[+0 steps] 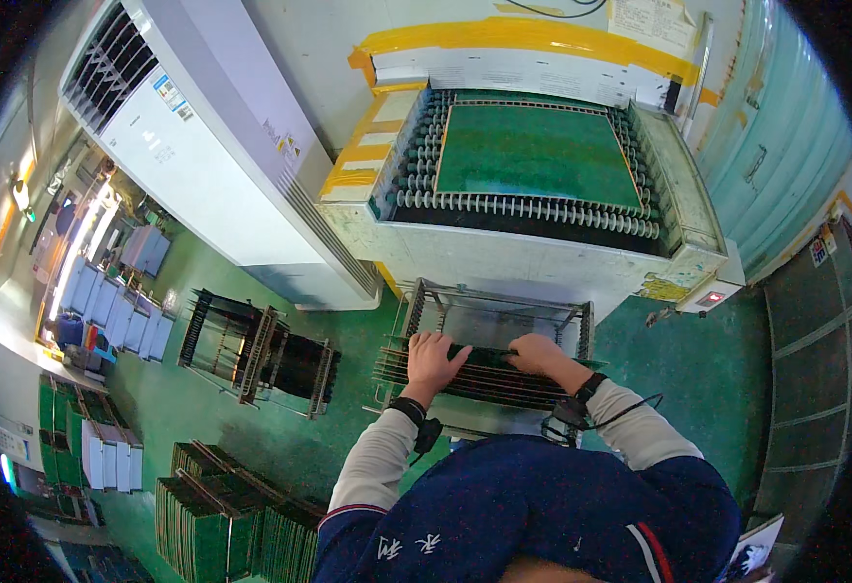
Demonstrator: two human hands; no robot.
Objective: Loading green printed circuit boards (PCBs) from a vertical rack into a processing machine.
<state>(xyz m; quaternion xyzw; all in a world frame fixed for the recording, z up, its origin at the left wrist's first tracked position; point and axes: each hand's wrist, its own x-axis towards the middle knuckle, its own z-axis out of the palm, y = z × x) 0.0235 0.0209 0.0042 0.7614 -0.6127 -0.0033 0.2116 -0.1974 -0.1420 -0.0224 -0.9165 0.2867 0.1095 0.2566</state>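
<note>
In front of me a metal rack (504, 296) holds several thin dark green panels (494, 381) standing close together in a row. My left hand (433, 362) is closed over the top edge of a panel at the row's far side, its thumb pointing right. A little to the right, my right hand (542, 357) grips the same top edge with bent fingers. The fingertips of both hands are partly hidden behind the panel. Beyond the rack, a large flat green board (539, 151) lies on the rollers (533, 203) of a conveyor machine.
The machine's pale front wall (513, 241) rises just beyond the rack. A tall white air conditioner (202, 165) stands left of it. Another rack with dark panels (259, 352) is on the green floor at left. Stacked green panels (207, 520) stand at lower left, and a dark cabinet (815, 360) at right.
</note>
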